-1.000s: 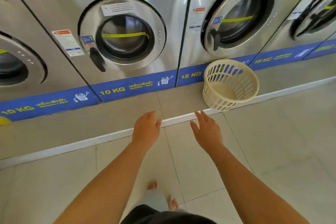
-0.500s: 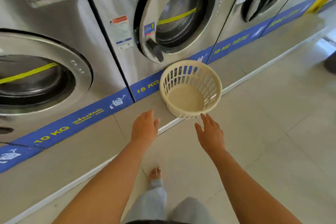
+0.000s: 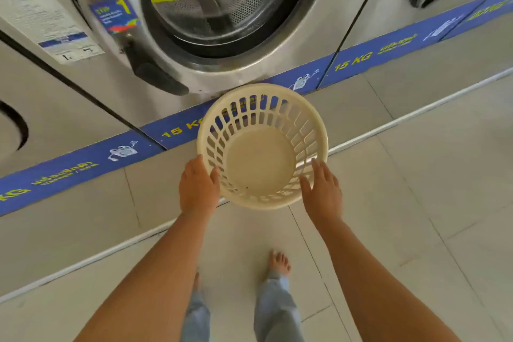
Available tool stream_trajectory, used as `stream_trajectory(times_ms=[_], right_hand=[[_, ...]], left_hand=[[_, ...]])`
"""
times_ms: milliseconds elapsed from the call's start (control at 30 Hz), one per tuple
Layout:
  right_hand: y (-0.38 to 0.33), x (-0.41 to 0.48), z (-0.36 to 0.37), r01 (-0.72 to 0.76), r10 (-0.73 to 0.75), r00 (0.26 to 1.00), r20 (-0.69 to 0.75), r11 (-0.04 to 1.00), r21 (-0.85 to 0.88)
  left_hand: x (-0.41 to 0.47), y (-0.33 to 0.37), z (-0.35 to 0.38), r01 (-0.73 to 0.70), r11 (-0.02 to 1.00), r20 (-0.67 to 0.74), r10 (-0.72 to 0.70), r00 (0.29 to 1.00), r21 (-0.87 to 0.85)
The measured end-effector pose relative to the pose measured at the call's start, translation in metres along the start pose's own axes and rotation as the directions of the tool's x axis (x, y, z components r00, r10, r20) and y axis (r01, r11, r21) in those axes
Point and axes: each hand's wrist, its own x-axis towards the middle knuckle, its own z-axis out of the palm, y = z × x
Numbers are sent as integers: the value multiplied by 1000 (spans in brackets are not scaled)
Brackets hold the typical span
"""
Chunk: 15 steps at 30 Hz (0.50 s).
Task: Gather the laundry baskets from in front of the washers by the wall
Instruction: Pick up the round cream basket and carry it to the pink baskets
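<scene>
A round cream laundry basket (image 3: 261,164) with slotted sides stands empty on the raised ledge in front of a steel 15 KG washer (image 3: 277,64). My left hand (image 3: 198,189) clasps its left rim, thumb inside and fingers outside. My right hand (image 3: 322,191) lies against the right rim with its fingers straight and apart and the thumb over the inner side. Whether the basket is off the ledge I cannot tell.
Washers line the wall, each with a blue strip (image 3: 374,55) along its base. The grey ledge (image 3: 83,216) ends in a white edge (image 3: 416,116) above the tiled floor (image 3: 416,230). My bare feet (image 3: 280,261) stand just behind the basket.
I have stepped closer and to the right. Both hands have moved forward from short of the basket onto its rim, the left one closing on it.
</scene>
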Motion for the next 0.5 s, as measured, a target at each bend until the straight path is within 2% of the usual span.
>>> stream_trajectory(times_ms=[233,400,500], right_hand=[[53,119,34,37,-37,999,0,998,-52],[71,173,56,71,-68,997,34,989,-129],[75,200,61,70,-69,998,10,992,-108]], left_hand=[[59,-9,91,186,980,-120,-195,973,-77],[84,-23,123,267,955,-159,-287,945,-132],[101,-34,131,293,941,-213,-326,921,-173]])
